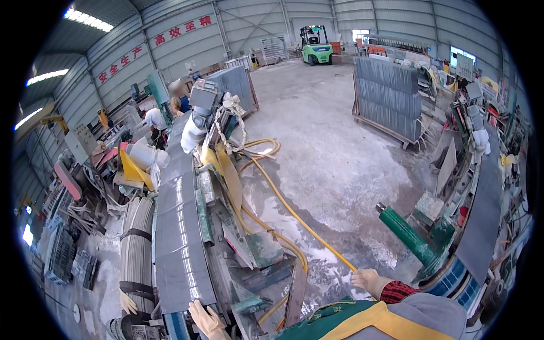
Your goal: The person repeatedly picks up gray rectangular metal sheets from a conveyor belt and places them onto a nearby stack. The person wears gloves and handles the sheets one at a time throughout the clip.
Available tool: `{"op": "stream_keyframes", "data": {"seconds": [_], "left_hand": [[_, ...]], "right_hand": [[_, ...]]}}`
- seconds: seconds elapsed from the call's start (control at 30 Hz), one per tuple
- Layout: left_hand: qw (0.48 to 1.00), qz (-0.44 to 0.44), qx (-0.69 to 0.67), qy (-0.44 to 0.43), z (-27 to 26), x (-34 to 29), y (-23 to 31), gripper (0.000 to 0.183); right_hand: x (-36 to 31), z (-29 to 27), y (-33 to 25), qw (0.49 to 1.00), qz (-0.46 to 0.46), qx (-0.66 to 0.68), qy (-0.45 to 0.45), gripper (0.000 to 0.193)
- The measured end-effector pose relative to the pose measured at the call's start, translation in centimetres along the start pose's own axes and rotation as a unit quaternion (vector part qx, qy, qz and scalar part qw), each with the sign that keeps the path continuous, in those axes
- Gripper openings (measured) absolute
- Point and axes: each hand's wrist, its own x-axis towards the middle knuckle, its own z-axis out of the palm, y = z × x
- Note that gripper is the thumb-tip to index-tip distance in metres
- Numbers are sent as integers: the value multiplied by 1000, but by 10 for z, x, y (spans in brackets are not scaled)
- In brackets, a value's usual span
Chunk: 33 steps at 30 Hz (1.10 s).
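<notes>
Clasping yellow hose [321, 238], R grip [369, 281] is well right of L grip [206, 320], unclenched w/ fingertips at grey slab [182, 277] just ahead.

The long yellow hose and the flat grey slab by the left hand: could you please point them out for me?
Long yellow hose [306, 226]: head view, on the straight stretch leading to the right hand [369, 281].
Flat grey slab [171, 286] by the left hand [206, 321]: head view, on its top face.
</notes>
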Motion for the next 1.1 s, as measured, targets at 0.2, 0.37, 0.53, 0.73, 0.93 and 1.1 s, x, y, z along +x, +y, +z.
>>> {"op": "stream_keyframes", "data": {"seconds": [0.2, 0.37, 0.53, 0.73, 0.93, 1.1], "left_hand": [[1000, 7, 10, -7, -2, -2, -2, 49], [1000, -11, 14, -20, -5, -5, 1, 49], [999, -20, 4, -30, -13, -8, 7, 49], [997, -49, 22, -50, -22, -9, 20, 48], [999, -28, 29, -21, -7, -15, -4, 48], [999, -27, 17, -22, -7, -17, -2, 49]], "right_hand": [[7, -5, 5, 1000, -3, -10, 7, 23], [5, -2, 5, 1000, -3, -21, 12, 21], [5, -4, 7, 1000, -4, -9, -4, 22], [9, -1, 9, 1000, -3, -14, 23, 22], [6, 2, 8, 1000, -5, -11, 24, 21], [11, 0, 8, 999, 4, -15, 30, 28]]}}
